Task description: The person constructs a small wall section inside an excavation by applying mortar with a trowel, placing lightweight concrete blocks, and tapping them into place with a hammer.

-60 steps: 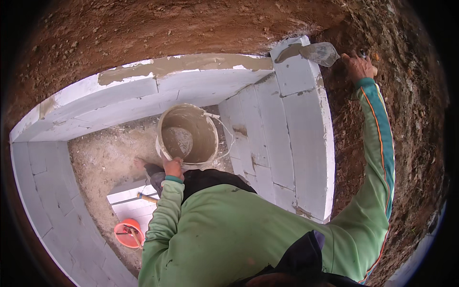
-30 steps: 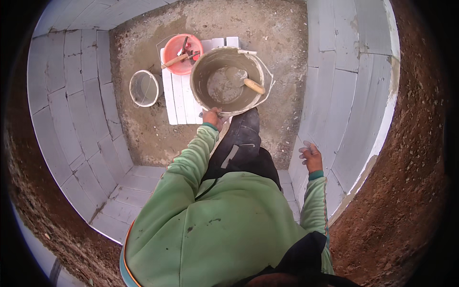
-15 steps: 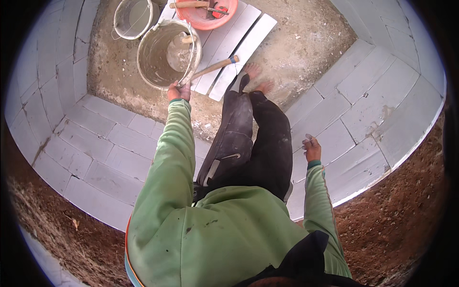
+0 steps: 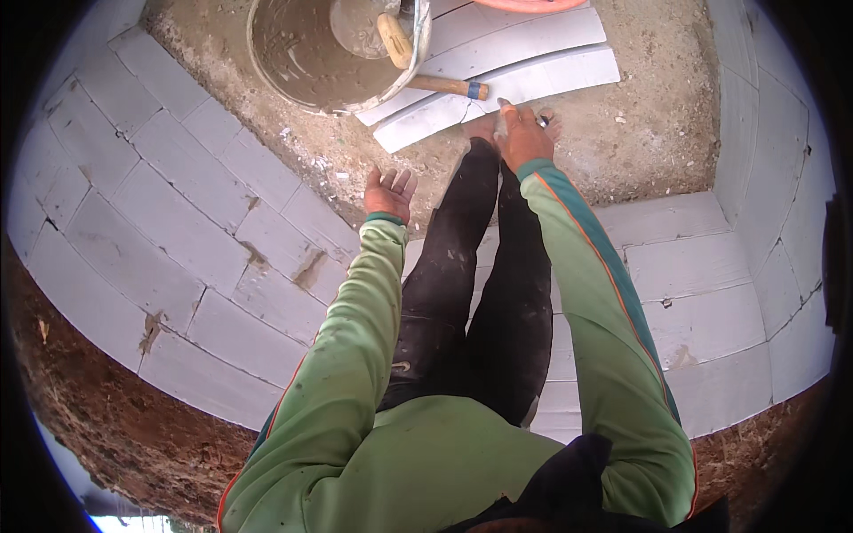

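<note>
My left hand (image 4: 389,194) is held palm up with its fingers apart and nothing in it, below the mortar bucket. Over by my bare feet, my right hand (image 4: 526,140) shows its back, one digit stretched forward and the others curled. A small dark and pale bit shows at its fingers, too small to name. Just left of that hand is the end of a wooden tool handle (image 4: 449,85) with a blue band; its other end is hidden by the bucket (image 4: 255,55). Inside the bucket, a mortar-coated tool with a short wooden grip (image 4: 394,41) rests against the rim.
Long pale slabs (image 4: 569,73) lie on the dirty concrete floor (image 4: 653,133) beside the bucket. A red basin (image 4: 533,3) is cut off at the top edge. Low white block walls (image 4: 200,240) surround me, with brown soil (image 4: 115,444) outside them.
My left hand has let go of the bucket's rim and handle and drawn back, palm up. My right hand has swung forward from beside the right wall to above my feet. The view has shifted.
</note>
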### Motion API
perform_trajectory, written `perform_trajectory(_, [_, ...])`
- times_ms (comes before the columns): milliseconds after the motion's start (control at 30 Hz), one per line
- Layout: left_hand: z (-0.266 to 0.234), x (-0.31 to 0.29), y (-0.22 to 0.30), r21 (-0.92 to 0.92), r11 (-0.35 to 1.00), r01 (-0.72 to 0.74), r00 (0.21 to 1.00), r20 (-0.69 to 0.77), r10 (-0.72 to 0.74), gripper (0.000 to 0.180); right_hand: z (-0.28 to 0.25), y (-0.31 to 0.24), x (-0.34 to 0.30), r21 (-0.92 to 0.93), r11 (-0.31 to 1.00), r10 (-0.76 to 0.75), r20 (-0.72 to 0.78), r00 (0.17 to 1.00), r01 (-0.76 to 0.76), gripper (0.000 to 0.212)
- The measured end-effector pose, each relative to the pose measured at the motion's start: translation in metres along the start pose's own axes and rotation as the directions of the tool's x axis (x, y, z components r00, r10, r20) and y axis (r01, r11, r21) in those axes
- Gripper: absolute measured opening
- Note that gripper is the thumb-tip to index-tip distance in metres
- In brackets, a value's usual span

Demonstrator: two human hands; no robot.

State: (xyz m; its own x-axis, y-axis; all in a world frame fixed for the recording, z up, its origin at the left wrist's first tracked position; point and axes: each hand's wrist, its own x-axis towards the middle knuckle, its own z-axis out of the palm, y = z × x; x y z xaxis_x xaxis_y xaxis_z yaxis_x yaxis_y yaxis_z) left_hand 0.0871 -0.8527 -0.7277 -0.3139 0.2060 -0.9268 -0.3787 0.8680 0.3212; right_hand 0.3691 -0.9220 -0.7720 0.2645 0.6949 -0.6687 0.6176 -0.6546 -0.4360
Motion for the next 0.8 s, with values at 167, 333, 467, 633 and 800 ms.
perform_trajectory(167, [0.01,-0.008,-0.05,0.002,0.993,0.116,0.989,0.095,-0.115,0.082,0.035,-0.023,0.093,-0.333,0.934,-0.151,-0.051,0.987,0.126,0.051])
perform_trajectory(333, [0.035,-0.008,-0.058,0.269,0.956,0.12,0.974,0.154,-0.165,0.093,-0.022,0.002,0.14,-0.539,0.802,-0.487,-0.339,0.805,0.258,0.05])
perform_trajectory(467, [0.032,0.058,-0.12,0.411,0.911,-0.035,0.963,0.256,-0.079,0.107,-0.055,0.023,0.147,-0.493,0.829,-0.47,-0.36,0.806,0.263,0.049])
perform_trajectory(633, [0.114,0.058,-0.108,0.008,0.936,0.351,0.933,0.084,-0.351,0.116,-0.058,0.088,0.111,-0.55,0.606,-0.659,0.057,0.75,0.575,0.068])
perform_trajectory(800, [0.134,0.136,-0.157,-0.279,0.905,0.322,0.946,0.124,-0.298,0.09,-0.085,0.167,0.112,-0.238,0.94,-0.33,-0.455,0.827,0.245,0.076])
